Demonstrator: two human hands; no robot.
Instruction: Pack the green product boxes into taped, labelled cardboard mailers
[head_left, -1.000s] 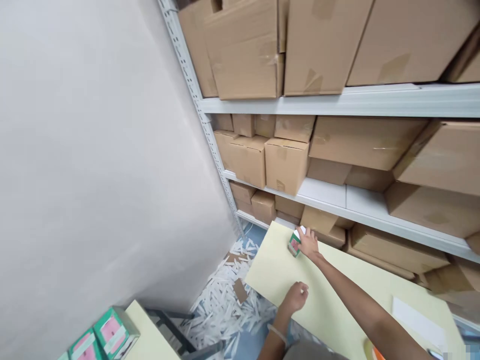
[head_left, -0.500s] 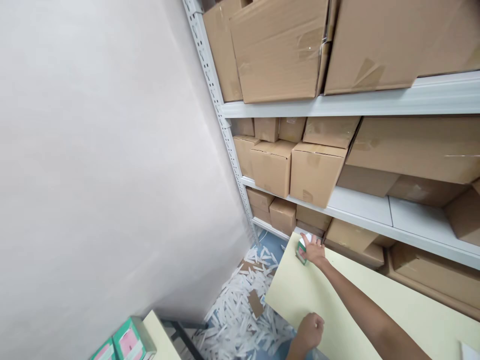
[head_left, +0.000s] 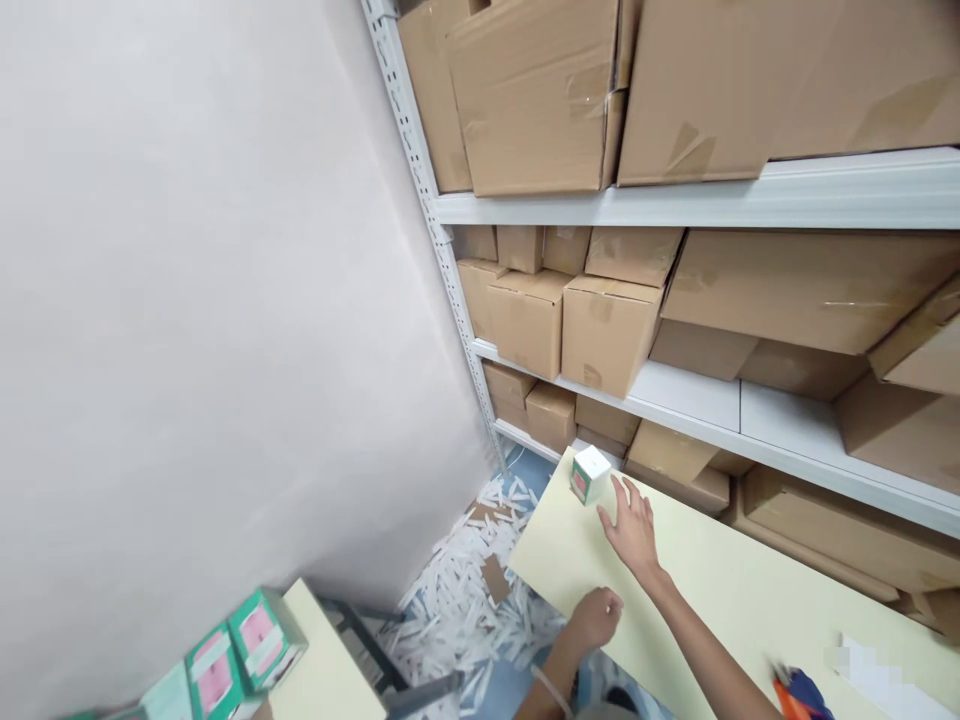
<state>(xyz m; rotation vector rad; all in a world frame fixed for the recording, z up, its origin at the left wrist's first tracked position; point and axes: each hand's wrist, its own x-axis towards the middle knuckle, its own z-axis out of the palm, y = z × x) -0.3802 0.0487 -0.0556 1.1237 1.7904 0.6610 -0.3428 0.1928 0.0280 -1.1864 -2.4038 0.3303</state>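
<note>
A small green and white carton (head_left: 589, 476) with a pink patch stands upright at the far left corner of the pale yellow table (head_left: 720, 590). Just to its right is my right hand (head_left: 632, 528), fingers spread and apart from the carton. My left hand (head_left: 596, 617) is curled closed over the table's left edge, with nothing visible in it.
Shelving with several cardboard boxes (head_left: 525, 320) rises behind the table. White paper strips (head_left: 457, 590) litter the floor at left. Several green and pink cartons (head_left: 259, 635) sit on another surface, lower left. An orange and blue tool (head_left: 801, 695) and a white paper (head_left: 885, 675) lie lower right.
My right hand has let go of the small carton and drawn back towards me. My left hand stays curled. The view has shifted, bringing the orange and blue tool into sight.
</note>
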